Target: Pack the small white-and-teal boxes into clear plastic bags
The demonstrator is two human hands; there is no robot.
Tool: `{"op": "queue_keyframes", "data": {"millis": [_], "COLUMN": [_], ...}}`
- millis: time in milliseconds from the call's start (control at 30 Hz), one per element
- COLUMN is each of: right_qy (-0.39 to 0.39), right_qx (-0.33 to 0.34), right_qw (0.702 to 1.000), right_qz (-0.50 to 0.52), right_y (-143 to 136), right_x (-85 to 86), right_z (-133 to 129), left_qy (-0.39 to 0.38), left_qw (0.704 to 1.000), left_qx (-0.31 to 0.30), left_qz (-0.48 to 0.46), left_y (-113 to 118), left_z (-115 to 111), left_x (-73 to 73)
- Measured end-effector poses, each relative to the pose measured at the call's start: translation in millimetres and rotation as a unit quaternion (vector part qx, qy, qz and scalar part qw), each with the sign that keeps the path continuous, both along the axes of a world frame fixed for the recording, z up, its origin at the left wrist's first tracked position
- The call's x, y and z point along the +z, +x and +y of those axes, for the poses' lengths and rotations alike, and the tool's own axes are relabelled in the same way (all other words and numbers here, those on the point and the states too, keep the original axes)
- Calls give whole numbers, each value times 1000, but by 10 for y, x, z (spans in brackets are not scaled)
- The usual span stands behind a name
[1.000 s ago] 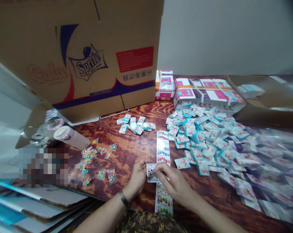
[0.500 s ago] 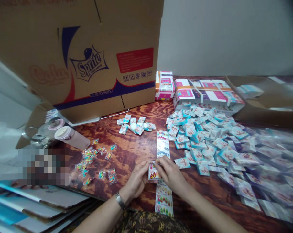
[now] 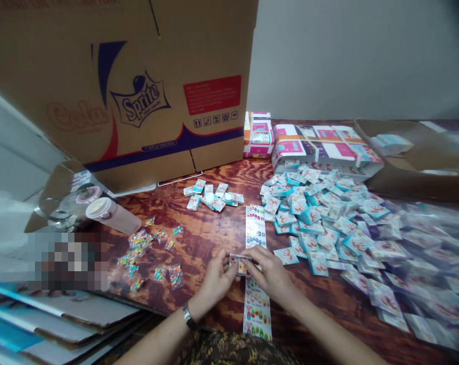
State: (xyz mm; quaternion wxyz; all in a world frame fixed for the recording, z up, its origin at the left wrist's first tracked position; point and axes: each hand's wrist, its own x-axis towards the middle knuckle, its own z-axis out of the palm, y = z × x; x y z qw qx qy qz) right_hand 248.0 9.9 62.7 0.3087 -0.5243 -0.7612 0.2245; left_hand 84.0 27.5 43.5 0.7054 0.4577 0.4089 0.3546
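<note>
Over the strip of printed sheets, my left hand (image 3: 215, 280) and my right hand (image 3: 268, 274) pinch one small sticker sheet (image 3: 242, 268) between them. Bright nail-like shapes cover this piece. Its upper edge lies under my fingertips, and whether it is folded I cannot tell. Beneath my hands a long sticker strip (image 3: 257, 314) runs toward me, its middle hidden by them. To the right spreads a heap of small white-and-blue boxes (image 3: 320, 218) with red hand pictures. Small clear packets of coloured candy (image 3: 140, 241) lie left of my left hand.
A smaller group of boxes (image 3: 213, 197) lies farther back. Behind stands a tall carton (image 3: 149, 101), with wrapped packs (image 3: 324, 142) beside it. An open carton (image 3: 415, 162) sits at the far right. A pink tumbler (image 3: 115, 215) lies tilted at left, above stacked cardboard (image 3: 62, 314).
My left thumb has come over the front of the small sheet. The sheet has shifted slightly left and shows less of its printed face. My right fingers remain on it.
</note>
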Motion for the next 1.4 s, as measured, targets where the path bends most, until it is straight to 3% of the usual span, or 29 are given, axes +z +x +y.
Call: {"op": "queue_keyframes", "data": {"millis": [167,300,467,567,667,833,867,967,1033,1100,1200,1400], "right_qy": [134,143,24,-78,-127,-107,-99,-89,-90,-91,-94,-90], "right_qx": [66,118,144,84,53,128,130,108,90,78,73,59], "right_qw": [982,971,987,993,990,986,987,990,992,993,993,994], "right_qz": [-115,-149,-62,32,40,4,-4,-18,-10,0,-3,-33], "right_y": [77,174,140,59,-33,-154,-161,-137,-111,-106,-157,-201], "right_x": [-141,-170,-68,-40,-71,-195,-222,-287,-312,-320,-314,-291], "right_z": [-87,-106,-90,-58,-30,-77,-91,-105,-89,-68,-54,-62], "left_qy": [-132,-168,-60,36,123,262,300,430,454,466,471,477], "left_qw": [990,979,998,999,987,924,900,787,719,677,661,699], "left_qx": [35,22,14,3,-12,-36,-28,30,72,70,34,-84], "left_qz": [-46,-113,-26,22,99,275,314,441,521,565,584,526], "left_y": [-36,-82,-103,-120,-156,-432,-549,-995,-1273,-1425,-1329,-733], "left_z": [27,17,9,-4,-66,-261,-302,-411,-474,-523,-545,-432], "left_x": [38,115,34,-50,-90,-115,-142,-290,-416,-520,-569,-447]}}
